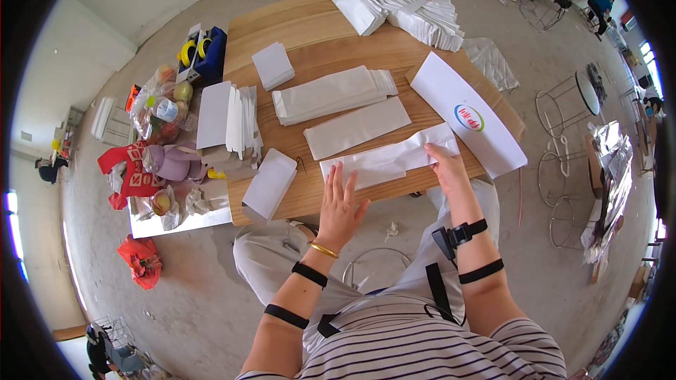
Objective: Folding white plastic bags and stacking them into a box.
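A long, flat white paper sleeve (394, 160) lies slightly creased along the near edge of the wooden table. My left hand (341, 212) rests at its left end, fingers stretched out and the tips on the paper. At the other end, my right hand (449, 167) pinches the sleeve, thumb on top; its other fingers are partly hidden. Just beyond lies another flat white sleeve (358, 127), and behind that a stack of similar sleeves (327, 96). To the left of my left hand is a small stack of white cards (272, 181).
A white printed panel (465, 114) lies at the right. Standing white cards (227, 118) and another card stack (273, 66) sit left, with a blue tape dispenser (204, 53) and bagged fruit (167, 102) beyond. Bundled white sleeves (422, 17) lie on the table's far end (282, 24).
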